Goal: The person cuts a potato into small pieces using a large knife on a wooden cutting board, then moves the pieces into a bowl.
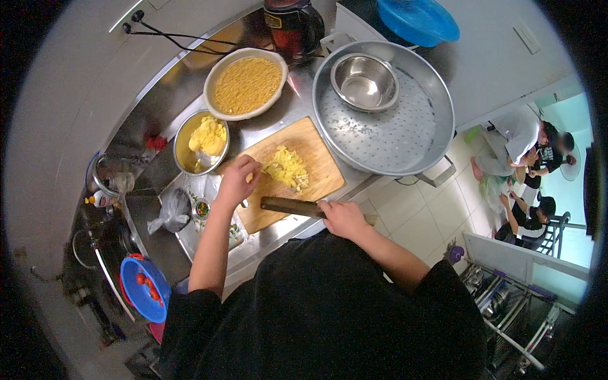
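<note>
My right hand grips the handle of a cleaver, whose dark blade lies level across the near side of a wooden cutting board. Chopped yellow pieces, which look like ginger, are heaped in the middle of the board. Over the board's left edge, my left hand has its fingers curled around a small yellow piece. Just beyond that hand stands a steel bowl with peeled yellow chunks in it.
A wide perforated steel pan bears a small steel bowl. Behind the board are a basin of yellow grains and a dark jug appliance. Left are a tied plastic bag and a blue basin. People sit far right.
</note>
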The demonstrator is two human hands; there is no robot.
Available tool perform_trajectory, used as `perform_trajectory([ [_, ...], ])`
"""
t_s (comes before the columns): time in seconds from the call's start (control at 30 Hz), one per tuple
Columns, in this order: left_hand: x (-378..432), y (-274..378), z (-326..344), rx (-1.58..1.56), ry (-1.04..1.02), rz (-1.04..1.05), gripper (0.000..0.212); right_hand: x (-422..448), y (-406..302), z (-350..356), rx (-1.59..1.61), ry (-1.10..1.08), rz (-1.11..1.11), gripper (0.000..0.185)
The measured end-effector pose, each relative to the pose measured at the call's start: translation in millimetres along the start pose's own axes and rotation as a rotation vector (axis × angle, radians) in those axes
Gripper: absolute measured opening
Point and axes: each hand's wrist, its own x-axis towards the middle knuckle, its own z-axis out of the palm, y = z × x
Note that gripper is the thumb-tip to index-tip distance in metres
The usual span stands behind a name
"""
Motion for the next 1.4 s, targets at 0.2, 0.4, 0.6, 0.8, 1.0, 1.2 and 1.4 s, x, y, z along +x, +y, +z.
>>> perform_trajectory([
  [0.2,-39,6,15,0.12,0.064,0.016,0.018,1,1,-1,0.006,-0.024,0.024,0.036],
  [0.4,-84,-6,56,-0.043,0.318,-0.189,0.011,2,10,8,0.058,0.016,0.053,0.033],
  [0.6,-92,-17,89,-0.721,0.533,-0.881,0.011,9,-8,-16,0.197,-0.019,0.112,0.027],
  [0.8,-71,-6,96,-1.05,0.478,-1.023,0.02,15,-8,5,0.351,-0.04,0.09,0.023],
  [1.0,-84,-16,85,-1.183,0.469,-1.039,0.02,21,24,34,0.473,-0.009,0.113,0.031],
  [1.2,-109,-3,67,-0.35,0.45,-0.56,0.013,14,21,23,0.47,0.0,0.127,0.029],
  [1.4,-111,22,62,-0.125,0.095,-0.272,0.008,13,16,14,0.473,0.04,0.141,0.027],
])
